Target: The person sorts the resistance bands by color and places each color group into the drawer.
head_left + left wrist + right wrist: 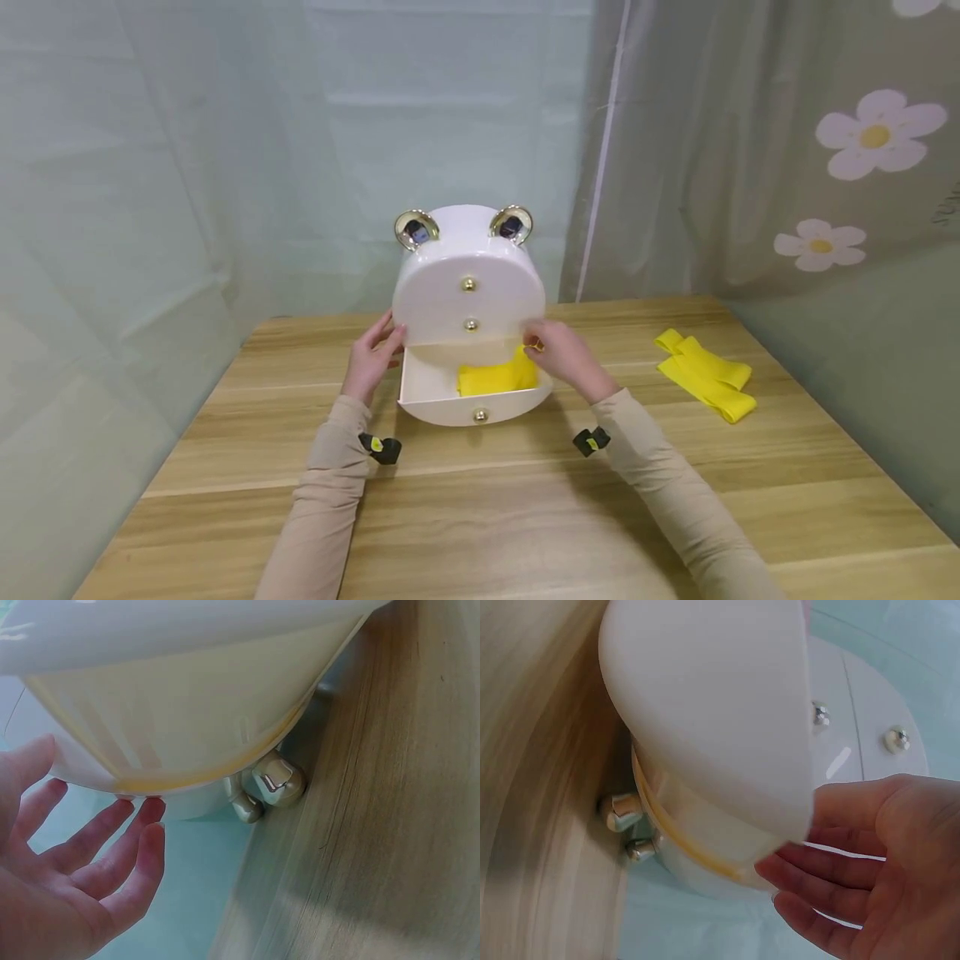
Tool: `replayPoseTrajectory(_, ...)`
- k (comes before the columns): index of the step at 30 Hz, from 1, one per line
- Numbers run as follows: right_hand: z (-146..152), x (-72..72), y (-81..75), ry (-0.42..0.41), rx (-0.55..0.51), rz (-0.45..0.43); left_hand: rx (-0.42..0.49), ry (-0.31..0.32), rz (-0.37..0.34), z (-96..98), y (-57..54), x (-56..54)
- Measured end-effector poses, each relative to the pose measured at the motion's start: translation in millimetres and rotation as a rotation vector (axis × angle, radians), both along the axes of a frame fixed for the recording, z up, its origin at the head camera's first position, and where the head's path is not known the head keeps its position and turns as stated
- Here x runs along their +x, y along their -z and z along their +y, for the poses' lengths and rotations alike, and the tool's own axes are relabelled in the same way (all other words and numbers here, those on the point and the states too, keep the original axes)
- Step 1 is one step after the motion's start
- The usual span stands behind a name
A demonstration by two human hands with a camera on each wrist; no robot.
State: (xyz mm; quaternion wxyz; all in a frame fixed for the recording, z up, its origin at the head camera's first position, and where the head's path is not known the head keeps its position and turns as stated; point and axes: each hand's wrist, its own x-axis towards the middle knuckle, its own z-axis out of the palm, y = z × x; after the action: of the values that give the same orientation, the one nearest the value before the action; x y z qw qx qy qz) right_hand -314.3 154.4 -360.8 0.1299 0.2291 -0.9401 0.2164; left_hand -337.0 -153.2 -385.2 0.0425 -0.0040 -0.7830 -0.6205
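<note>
A white, round-topped storage box (467, 304) with drawers, gold knobs and gold-rimmed ears stands on the table. Its bottom drawer (427, 409) is pulled out. Inside lies a yellow fabric strip (487, 380), its right end rising toward my right hand (566, 358). The thumb and forefinger of that hand appear to pinch the raised end; in the right wrist view the drawer front (712, 705) hides their tips. My left hand (369, 358) rests its fingertips on the box's left side. In the left wrist view its fingers (112, 859) are spread and slightly bent.
Another folded yellow fabric strip (705, 372) lies on the wooden table (480, 517) to the right of the box. Behind the table hang pale curtains (450, 108), with flower prints on the right. Small gold feet (622, 812) hold the box up.
</note>
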Motion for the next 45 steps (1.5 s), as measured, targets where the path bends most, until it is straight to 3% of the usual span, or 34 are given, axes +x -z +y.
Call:
replayPoseTrajectory(1,1,0.5,-0.7,0.001,-0.006,-0.002,0.001,-0.003,0.009,-2.3,4.4,-2.8)
replayPoseTrajectory(4,2,4.0,-3.5,0.009,-0.013,-0.010,-0.001,-0.009,0.004,-5.7,2.6,0.2)
replayPoseTrajectory(13,15,14.5,-8.3,-0.027,-0.040,0.007,-0.011,-0.005,-0.012,-2.0,-20.9,22.0)
replayPoseTrajectory(21,48,29.6,-14.7,-0.011,0.004,0.014,-0.018,0.000,-0.017,0.5,-23.8,24.7)
replayPoseTrajectory(25,65,35.8,-17.6,0.047,0.040,-0.010,-0.015,0.002,-0.018,-2.0,-19.5,17.9)
replayPoseTrajectory(33,110,44.4,-11.5,0.158,0.081,-0.057,-0.005,-0.002,0.010,-6.4,3.3,-2.5)
replayPoseTrajectory(38,147,51.2,0.7,0.221,0.086,-0.082,-0.008,0.014,0.005,-4.4,10.1,-3.4)
replayPoseTrajectory(45,186,62.3,7.4,0.312,0.123,-0.129,0.001,0.011,0.006,-4.3,10.8,-1.1)
